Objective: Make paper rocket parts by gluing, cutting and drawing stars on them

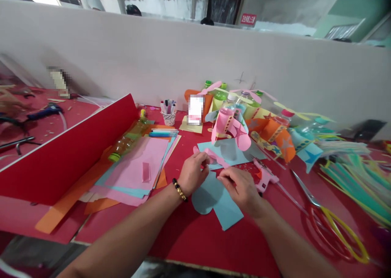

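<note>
A twisted pink paper strip (216, 157) runs between my two hands above the table. My left hand (194, 174), with a beaded bracelet at the wrist, pinches its left part. Closed near the other end is my right hand (241, 188), its fingers and thumb pressed together; the strip's tip goes behind these fingers. Below the hands lie a rounded blue paper piece (203, 196) and a blue paper rectangle (229, 208). A larger blue sheet (235, 151) lies just beyond. To the right of my right hand rests a pink glue gun (265, 176).
Large scissors (320, 212) with red and yellow handles lie at right. Paper-decorated bottles (281, 127) stand behind. At left are stacked paper sheets (137, 159), a plastic bottle (128, 137) and a red divider (70, 155). A pen cup (168, 115) stands near the wall.
</note>
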Tool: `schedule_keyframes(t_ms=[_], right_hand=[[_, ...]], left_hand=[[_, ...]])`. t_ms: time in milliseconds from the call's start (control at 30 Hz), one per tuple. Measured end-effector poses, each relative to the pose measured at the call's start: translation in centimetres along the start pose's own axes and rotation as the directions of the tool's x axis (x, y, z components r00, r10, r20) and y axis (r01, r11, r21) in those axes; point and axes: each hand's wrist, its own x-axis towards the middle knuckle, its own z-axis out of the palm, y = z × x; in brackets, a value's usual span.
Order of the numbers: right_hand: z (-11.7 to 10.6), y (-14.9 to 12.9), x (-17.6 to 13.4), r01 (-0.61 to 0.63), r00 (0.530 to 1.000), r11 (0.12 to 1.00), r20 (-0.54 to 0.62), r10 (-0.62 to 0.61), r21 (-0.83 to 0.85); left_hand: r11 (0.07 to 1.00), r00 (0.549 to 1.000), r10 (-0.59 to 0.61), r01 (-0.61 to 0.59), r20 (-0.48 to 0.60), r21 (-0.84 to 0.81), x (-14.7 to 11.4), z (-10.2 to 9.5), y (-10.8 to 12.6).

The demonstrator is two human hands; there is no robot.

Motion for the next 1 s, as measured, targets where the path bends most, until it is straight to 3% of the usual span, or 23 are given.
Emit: schedule_keyframes(t_ms=[333,433,567,633,700,833,933,1000], right_hand=[[0.7,0.8,-0.9,-0.136,0.977,0.976,0.188,0.103,0.172],[0.9,1.2,-0.8,-0.163,0.97,0.968,0.211,0.122,0.192],[1.1,1.7,-0.8,-0.176,0.968,0.964,0.216,0.131,0.201],[1.2,1.7,-0.9,-0.194,0.961,0.958,0.237,0.142,0.212],[1.4,1.7,-0.9,-0.214,0.952,0.952,0.265,0.153,0.218],[1.6,1.8,-1.0,-0.249,0.939,0.946,0.292,0.183,0.208],[1.6,2.0,-1.0,-0.258,0.936,0.942,0.296,0.189,0.214],[1.7,2.0,-1.1,-0.257,0.935,0.941,0.303,0.185,0.218]], left_hand=[[0.996,0.994,-0.094,0.094,0.051,-0.009,0.0,-0.2,0.5],[0.99,0.988,-0.139,0.137,0.062,0.042,0.6,-1.5,1.4],[0.952,0.989,-0.124,0.097,0.076,0.289,2.5,-4.7,1.3],[0.874,0.987,-0.137,0.082,0.081,0.48,3.7,-6.6,-0.5],[0.742,0.987,-0.162,0.111,0.016,0.662,4.7,-8.2,-3.3],[0.499,0.941,-0.336,0.134,0.048,0.856,5.1,-9.9,-9.8],[0.447,0.897,-0.437,0.145,0.073,0.883,4.2,-10.2,-12.6],[0.443,0.9,-0.424,0.11,0.1,0.89,3.7,-10.3,-13.2]])
